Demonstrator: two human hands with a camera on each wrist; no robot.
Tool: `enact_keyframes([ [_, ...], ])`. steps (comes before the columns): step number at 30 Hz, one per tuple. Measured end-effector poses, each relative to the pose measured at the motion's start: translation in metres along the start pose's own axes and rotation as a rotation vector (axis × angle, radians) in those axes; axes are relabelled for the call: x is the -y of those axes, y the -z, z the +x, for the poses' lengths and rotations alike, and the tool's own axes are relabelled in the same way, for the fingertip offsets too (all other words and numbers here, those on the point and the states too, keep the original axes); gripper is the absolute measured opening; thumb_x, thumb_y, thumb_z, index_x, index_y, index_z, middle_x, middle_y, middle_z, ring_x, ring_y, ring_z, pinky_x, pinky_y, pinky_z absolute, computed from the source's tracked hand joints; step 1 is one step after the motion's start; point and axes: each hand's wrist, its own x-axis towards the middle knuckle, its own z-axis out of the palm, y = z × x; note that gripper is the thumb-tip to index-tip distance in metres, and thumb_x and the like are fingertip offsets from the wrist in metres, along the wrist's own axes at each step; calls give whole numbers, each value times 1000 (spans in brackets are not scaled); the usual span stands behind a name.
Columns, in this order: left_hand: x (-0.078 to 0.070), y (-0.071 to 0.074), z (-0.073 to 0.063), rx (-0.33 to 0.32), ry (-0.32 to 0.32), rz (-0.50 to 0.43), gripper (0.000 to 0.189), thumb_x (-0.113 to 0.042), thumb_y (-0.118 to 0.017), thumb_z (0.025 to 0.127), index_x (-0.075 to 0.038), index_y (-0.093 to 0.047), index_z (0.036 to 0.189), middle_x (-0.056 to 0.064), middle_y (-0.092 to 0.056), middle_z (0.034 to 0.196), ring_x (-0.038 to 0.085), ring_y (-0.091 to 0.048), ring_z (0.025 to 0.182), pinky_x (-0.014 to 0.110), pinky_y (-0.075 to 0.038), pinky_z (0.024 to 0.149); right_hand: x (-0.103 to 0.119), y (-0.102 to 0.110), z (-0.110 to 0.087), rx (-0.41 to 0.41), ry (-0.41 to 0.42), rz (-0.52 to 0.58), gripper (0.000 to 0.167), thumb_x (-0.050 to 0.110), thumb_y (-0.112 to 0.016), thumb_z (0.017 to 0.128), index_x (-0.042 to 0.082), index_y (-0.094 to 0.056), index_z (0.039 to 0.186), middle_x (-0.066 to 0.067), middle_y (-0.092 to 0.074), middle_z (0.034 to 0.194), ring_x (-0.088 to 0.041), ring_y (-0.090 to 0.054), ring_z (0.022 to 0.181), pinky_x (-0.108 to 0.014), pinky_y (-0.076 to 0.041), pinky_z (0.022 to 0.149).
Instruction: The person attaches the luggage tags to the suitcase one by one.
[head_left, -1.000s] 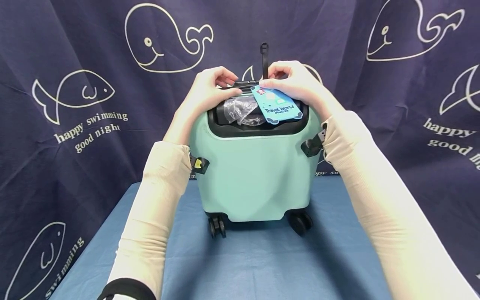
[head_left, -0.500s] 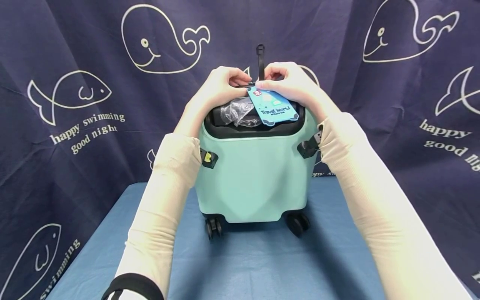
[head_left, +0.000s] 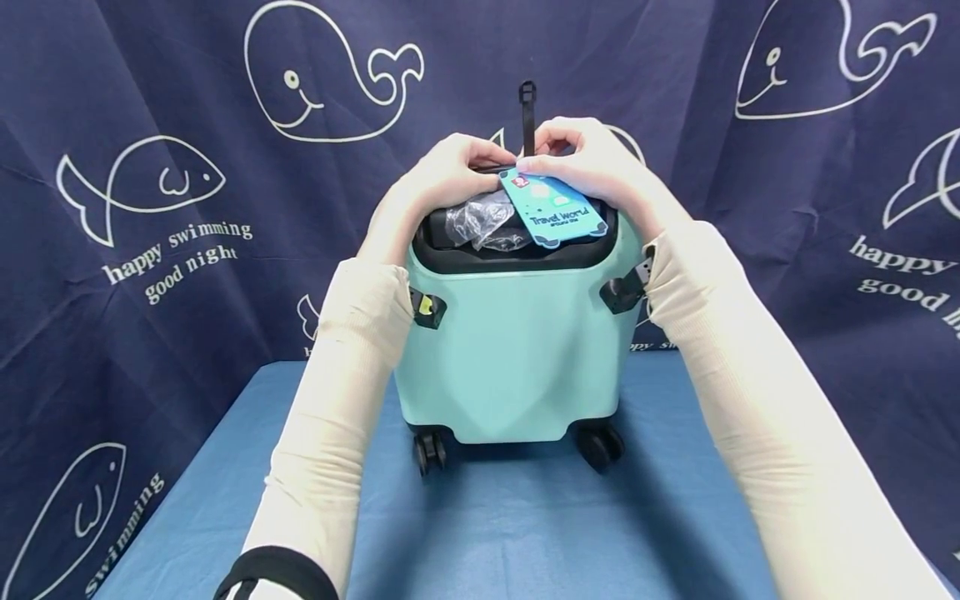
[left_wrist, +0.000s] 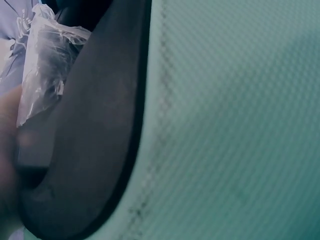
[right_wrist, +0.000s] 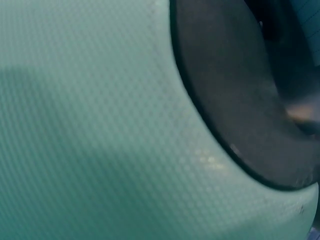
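Note:
A mint-green suitcase [head_left: 510, 350] with a black recessed top stands upright on its wheels. My right hand [head_left: 596, 162] pinches a blue luggage tag [head_left: 564, 210] at its upper end, by the top handle. The tag's black strap [head_left: 528, 117] sticks straight up beside those fingers. From the other side my left hand [head_left: 450, 175] has its fingers over the suitcase handle and its thumb in front, right by the tag's upper left corner. Its fingertips nearly meet the right thumb. Clear plastic wrap [left_wrist: 47, 62] lies below the handle. The wrist views show mostly the shell and black trim [right_wrist: 225, 95].
A blue cloth [head_left: 487, 525] covers the table under the suitcase. Close behind hangs a dark blue curtain [head_left: 480, 50] with white whale and fish drawings. Black camera mounts [head_left: 622, 293] at both wrists overlap the suitcase's sides in the head view.
My left hand has slid right along the handle, up to the luggage tag and the right fingers. The right hand keeps its pinch on the tag, with little movement.

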Motion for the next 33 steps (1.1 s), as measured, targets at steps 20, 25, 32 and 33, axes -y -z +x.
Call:
enact_keyframes([
  [20,-9,-3,2,-38,78,226,32,-26,-57,89,-29,-63,120,-5,-62,103,11,-50,98,28,-36,86,-1,-1,-3,-29,-125,-46,26,45,-66,83,20,-59,78,10,-52,69,-11,-46,74,-24,-28,68],
  [25,-10,-2,3,-16,79,257,34,-29,-56,91,-31,-60,125,-6,-63,115,10,-50,110,34,-37,96,-2,0,-3,-42,-94,1,23,41,-68,83,18,-62,80,9,-54,70,-11,-47,73,-24,-29,67],
  [32,-10,-1,2,3,46,191,37,-29,-54,92,-33,-56,129,-9,-61,123,7,-47,120,36,-34,100,-2,1,-3,-39,-86,66,18,35,-71,81,18,-67,85,10,-59,76,-10,-49,73,-22,-32,67],
  [33,-9,-1,1,1,36,178,37,-29,-54,92,-33,-56,129,-8,-61,122,8,-47,119,37,-34,100,-2,2,-3,-41,-92,57,18,36,-71,81,19,-68,86,11,-59,76,-10,-49,74,-22,-32,67],
])
